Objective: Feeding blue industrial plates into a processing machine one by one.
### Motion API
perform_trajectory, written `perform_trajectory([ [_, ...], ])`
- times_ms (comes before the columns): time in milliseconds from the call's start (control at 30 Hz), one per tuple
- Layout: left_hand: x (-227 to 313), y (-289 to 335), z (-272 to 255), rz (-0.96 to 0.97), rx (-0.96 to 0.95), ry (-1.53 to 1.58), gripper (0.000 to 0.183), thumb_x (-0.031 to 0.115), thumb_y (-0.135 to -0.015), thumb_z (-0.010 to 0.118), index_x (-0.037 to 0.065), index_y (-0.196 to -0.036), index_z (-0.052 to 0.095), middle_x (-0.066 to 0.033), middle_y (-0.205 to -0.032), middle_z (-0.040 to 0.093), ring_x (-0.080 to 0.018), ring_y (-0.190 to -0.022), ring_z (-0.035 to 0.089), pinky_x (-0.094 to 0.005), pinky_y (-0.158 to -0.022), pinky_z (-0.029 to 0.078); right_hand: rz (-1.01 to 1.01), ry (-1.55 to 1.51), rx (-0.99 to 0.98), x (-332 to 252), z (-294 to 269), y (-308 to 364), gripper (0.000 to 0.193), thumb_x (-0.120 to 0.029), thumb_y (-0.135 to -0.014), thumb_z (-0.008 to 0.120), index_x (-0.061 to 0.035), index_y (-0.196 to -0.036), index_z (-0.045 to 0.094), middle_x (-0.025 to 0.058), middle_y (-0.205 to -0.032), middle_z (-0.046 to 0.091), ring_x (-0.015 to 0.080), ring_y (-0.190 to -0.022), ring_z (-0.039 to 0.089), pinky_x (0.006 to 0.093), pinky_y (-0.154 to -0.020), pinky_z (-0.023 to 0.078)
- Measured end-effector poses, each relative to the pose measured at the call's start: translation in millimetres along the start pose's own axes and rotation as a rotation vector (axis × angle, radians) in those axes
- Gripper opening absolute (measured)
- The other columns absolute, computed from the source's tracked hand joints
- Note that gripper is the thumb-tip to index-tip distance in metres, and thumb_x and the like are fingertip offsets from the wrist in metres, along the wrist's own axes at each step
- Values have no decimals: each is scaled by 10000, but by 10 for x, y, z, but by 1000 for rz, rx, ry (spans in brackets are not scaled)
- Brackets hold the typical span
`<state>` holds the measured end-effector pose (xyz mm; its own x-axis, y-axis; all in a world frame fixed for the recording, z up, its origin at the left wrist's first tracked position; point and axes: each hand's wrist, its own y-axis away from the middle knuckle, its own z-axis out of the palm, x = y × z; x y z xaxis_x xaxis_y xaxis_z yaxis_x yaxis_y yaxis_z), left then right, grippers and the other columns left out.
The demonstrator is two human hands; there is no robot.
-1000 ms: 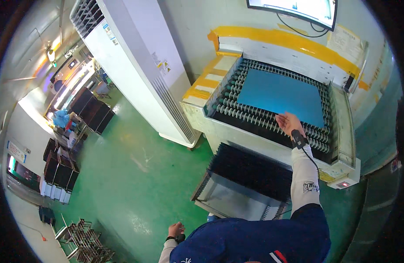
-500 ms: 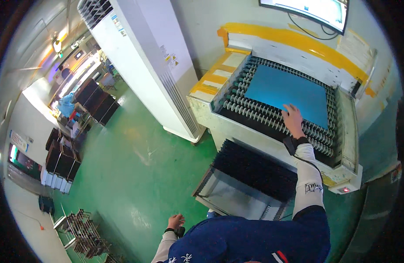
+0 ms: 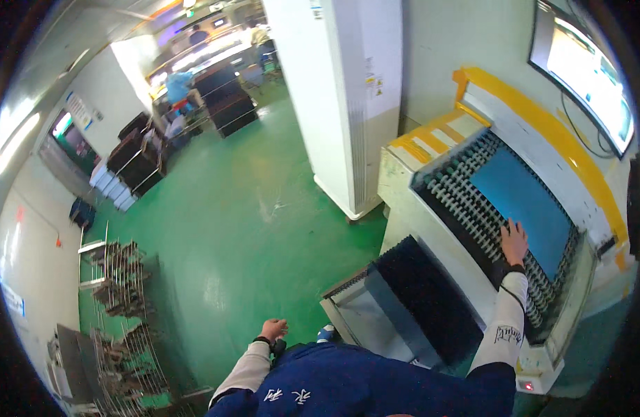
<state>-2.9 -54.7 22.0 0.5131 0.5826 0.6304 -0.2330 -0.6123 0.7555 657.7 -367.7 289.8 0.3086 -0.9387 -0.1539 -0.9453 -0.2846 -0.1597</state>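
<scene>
A flat blue panel [image 3: 527,203] lies on the rows of pale roller discs [image 3: 466,196] of a conveyor machine. My right hand [image 3: 514,243] reaches over the machine's near side, its fingers spread on the panel's near edge; it grips nothing. Low by my body hangs my left hand [image 3: 274,329], its fingers loosely curled with nothing visible in them. Below the conveyor stands a slotted rack [image 3: 431,295] with dark comb-like rows and a pale grey inside.
A tall white cabinet unit [image 3: 334,104] stands left of the machine. A screen [image 3: 585,69] hangs on the wall. Wire racks [image 3: 118,278] stand at the left on the green floor [image 3: 223,229]. Farther off are dark stacked bins [image 3: 226,101] and a person in blue [image 3: 179,87].
My view has turned left, so the machine sits farther right. My right hand remains at the panel's near edge. The left hand stays low by my body.
</scene>
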Motion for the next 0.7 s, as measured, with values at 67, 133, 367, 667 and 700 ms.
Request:
perform_trajectory([
  [67,-9,-13,-20,-36,-9,-31,312,237,-797,563,-20,-973,561,-96,-865,628,-176,-638,610,-272,-447,454,-25,18,20,53,53,-16,455,-414,-856,428,-218,-1266,417,107,-1353,332,350,-1221,311,515,-957,278],
  [133,-87,-34,-30,-34,0,-3,332,248,-794,568,-23,-985,557,-99,-877,629,-173,-640,613,-273,-449,460,-30,35,16,40,36,9,460,-419,-856,427,-217,-1270,414,110,-1348,339,353,-1215,318,513,-957,280],
  [367,-406,-281,-200,123,119,-331,246,281,-772,534,51,-691,563,-73,-608,555,-142,-496,544,-283,-418,407,-172,-18,41,114,59,21,474,-402,-868,429,-136,-1260,426,155,-1289,402,361,-1156,382,446,-955,314],
  [667,-93,-219,-16,-30,-73,15,293,251,-799,575,8,-963,566,-80,-795,624,-164,-580,588,-275,-439,444,-561,-465,124,-720,262,1602,348,-109,-789,579,-3,-1115,520,162,-1144,527,313,-1054,485,378,-916,359],
  [700,-72,-239,-6,-30,-87,7,304,253,-801,573,1,-970,562,-84,-806,623,-165,-582,591,-272,-439,445,-592,-532,52,-849,196,1863,354,-104,-783,582,-2,-1117,519,161,-1136,529,308,-1048,487,378,-916,360],
])
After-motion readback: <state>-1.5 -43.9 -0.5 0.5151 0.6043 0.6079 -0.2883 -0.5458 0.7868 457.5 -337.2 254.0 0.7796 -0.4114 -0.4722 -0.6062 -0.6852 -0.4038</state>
